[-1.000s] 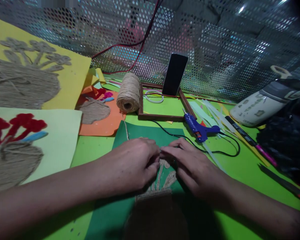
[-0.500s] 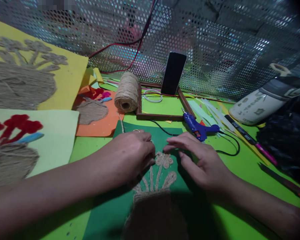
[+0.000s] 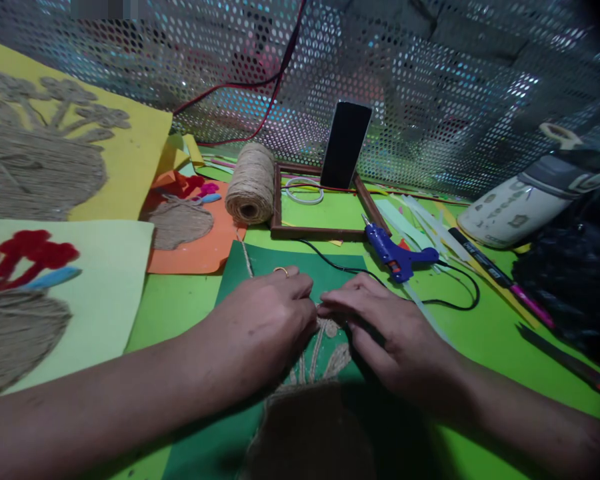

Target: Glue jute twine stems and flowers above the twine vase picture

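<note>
Has perforated metal sheeting [image 3: 420,120] as a backdrop beyond the grip and a lime-green tabletop [image 3: 180,313] beneath. Works over a dark green sheet [image 3: 270,255] directly under both hands, with a twine flower [image 3: 331,329] partly covered at the meeting fingertips. Bunches the fingers of the left hand [image 3: 280,320], ringed in gold; cannot tell whether pinching anything, with the fingertips hidden. Holds the right hand [image 3: 390,327] half spread, forefinger at the flower, thumb apart from it. Shows twine stems [image 3: 318,350] and a twine leaf [image 3: 338,360] just nearer than the grip, then a shadowed brown pot shape [image 3: 310,427]. Has a jute twine spool [image 3: 253,180] beyond and left of the grip, a wooden frame [image 3: 325,234] and propped smartphone [image 3: 347,143] straight beyond, a blue hot-glue gun [image 3: 397,257] beyond and right, near the right hand.
</note>
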A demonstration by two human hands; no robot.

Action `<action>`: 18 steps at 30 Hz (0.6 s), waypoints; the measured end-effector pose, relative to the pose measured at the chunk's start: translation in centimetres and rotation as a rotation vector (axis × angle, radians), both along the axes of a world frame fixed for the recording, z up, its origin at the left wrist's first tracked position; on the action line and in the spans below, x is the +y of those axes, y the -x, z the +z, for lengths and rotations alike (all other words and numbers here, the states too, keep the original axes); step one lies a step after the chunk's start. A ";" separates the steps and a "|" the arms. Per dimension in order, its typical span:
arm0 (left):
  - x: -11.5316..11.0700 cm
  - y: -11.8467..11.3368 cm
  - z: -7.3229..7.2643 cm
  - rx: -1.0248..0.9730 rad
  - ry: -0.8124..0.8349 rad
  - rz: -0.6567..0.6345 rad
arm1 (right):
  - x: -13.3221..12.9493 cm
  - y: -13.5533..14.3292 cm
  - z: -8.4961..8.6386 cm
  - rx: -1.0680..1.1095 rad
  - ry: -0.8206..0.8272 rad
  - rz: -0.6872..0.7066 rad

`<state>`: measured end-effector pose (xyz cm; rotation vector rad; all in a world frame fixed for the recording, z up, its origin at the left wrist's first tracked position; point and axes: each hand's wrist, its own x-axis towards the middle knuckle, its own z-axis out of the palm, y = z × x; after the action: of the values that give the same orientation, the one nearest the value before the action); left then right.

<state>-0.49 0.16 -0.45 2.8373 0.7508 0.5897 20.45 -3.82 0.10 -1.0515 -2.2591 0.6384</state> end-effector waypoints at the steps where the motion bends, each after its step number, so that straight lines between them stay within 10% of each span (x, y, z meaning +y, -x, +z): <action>1: 0.0 0.0 -0.1 -0.012 0.005 -0.005 | 0.0 0.0 0.0 -0.005 -0.002 -0.006; 18: 0.0 0.3 0.0 -0.042 0.082 -0.055 | 0.1 0.1 0.5 -0.211 0.049 0.033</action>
<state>-0.76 0.13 -0.48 2.7526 0.6723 0.5940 20.36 -3.74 0.62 -1.1544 -2.4570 0.6256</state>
